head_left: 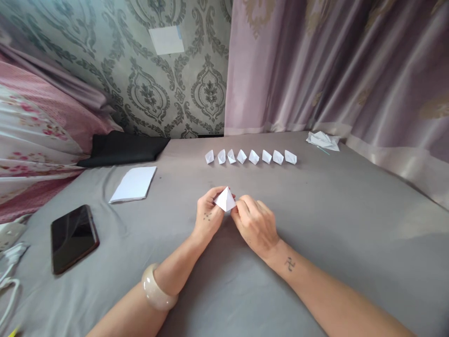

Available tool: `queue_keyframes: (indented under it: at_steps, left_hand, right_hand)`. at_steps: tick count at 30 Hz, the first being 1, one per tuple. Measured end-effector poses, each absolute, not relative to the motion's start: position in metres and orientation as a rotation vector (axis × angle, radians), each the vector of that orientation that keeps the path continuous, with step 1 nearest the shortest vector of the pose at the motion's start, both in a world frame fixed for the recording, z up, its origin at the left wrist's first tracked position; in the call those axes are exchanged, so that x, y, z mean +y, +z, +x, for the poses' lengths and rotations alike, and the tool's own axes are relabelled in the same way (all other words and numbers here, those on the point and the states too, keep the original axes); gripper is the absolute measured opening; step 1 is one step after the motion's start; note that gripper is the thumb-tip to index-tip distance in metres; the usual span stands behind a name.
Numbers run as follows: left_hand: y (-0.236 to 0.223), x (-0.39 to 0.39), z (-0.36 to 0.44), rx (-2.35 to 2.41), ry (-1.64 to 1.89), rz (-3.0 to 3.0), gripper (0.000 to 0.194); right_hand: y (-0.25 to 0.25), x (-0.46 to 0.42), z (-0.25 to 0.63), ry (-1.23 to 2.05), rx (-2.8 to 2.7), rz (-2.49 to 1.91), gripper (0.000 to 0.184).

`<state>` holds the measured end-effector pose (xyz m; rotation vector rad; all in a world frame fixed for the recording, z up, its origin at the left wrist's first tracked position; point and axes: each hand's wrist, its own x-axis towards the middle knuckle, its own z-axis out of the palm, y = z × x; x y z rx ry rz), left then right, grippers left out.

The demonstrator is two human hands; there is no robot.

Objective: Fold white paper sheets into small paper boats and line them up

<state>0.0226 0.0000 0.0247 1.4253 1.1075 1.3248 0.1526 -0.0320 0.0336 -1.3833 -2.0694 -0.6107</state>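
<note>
The left hand (pixel 207 213) grips the white folded paper piece (pixel 225 199) between closed fingers. The right hand (pixel 257 224) has its fingers curled together at the piece's right corner. The piece is held above the grey cloth (pixel 333 224), on the near side of a row of eight folded papers (pixel 242 157). A paper stack (pixel 135 183) lies to the left.

The only view looks from the person's head, forward and steeply down, with the left hand (pixel 208 213) and right hand (pixel 256 224) near mid-picture, the grey cloth (pixel 333 224) around them, and the wall (pixel 147 89) farther off.
</note>
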Motion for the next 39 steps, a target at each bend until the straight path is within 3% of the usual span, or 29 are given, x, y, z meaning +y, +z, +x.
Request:
queue_keyframes:
  at_steps: [3,6,11,15,25,31,39]
  left_hand:
    - [0.025,0.002,0.023,1.005,1.310,1.252,0.024]
    - [0.024,0.002,0.022,1.015,1.324,1.306,0.025]
    - [0.020,-0.002,0.017,1.048,1.288,1.556,0.028]
    - [0.020,-0.005,0.016,0.970,1.256,1.578,0.035]
    - [0.028,-0.004,0.020,0.807,1.149,1.367,0.042]
    - [0.041,0.000,0.012,0.740,0.885,1.184,0.050]
    - [0.045,0.000,0.008,0.885,0.769,1.216,0.031]
  right_hand:
    - [0.032,-0.030,0.156,-0.465,-2.049,-1.426,0.024]
    - [0.034,-0.028,0.160,-0.016,-1.972,-1.477,0.012]
    - [0.050,-0.018,0.173,0.783,-1.534,-1.376,0.021]
    - [0.060,-0.013,0.178,1.139,-1.368,-1.261,0.025]
    - [0.063,-0.013,0.182,1.316,-1.284,-1.198,0.016]
    - [0.056,-0.004,0.197,1.418,-1.291,-1.212,0.020]
    - [0.057,-0.005,0.196,1.340,-1.421,-1.280,0.014]
